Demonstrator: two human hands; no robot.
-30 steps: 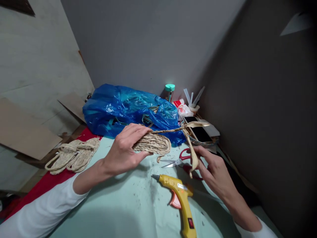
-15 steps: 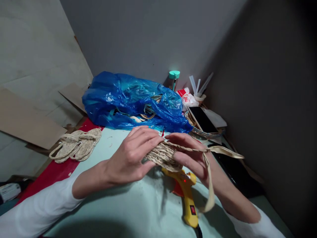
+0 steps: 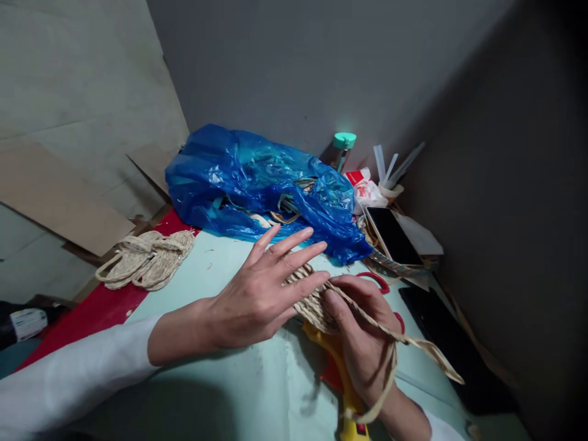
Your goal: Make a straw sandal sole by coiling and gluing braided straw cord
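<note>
A flat piece of braided straw cord [image 3: 315,309] is held above the table, partly covered by both hands. My right hand [image 3: 367,324] grips its right end, thumb on the near face and fingers behind. Across its left part reaches my left hand [image 3: 261,294], the fingers stretched out and spread; its thumb is mostly hidden. Two loose straw tails [image 3: 434,352] trail from the cord over my right hand. Below lies a yellow hot glue gun [image 3: 346,373] with an orange trigger, partly hidden by my right hand.
Finished braided straw pieces [image 3: 172,260] lie on red cloth at left. Behind are a blue plastic bag [image 3: 257,177], a teal-lidded bottle [image 3: 344,142] and glue sticks [image 3: 390,168]. At right are a phone [image 3: 395,236], red-handled scissors [image 3: 377,280] and a flat black object [image 3: 454,343].
My left fingers have lifted and spread apart from the braided piece. The right hand has closed more firmly around its end and turned. The view has shifted, and the scissors' red handles now show.
</note>
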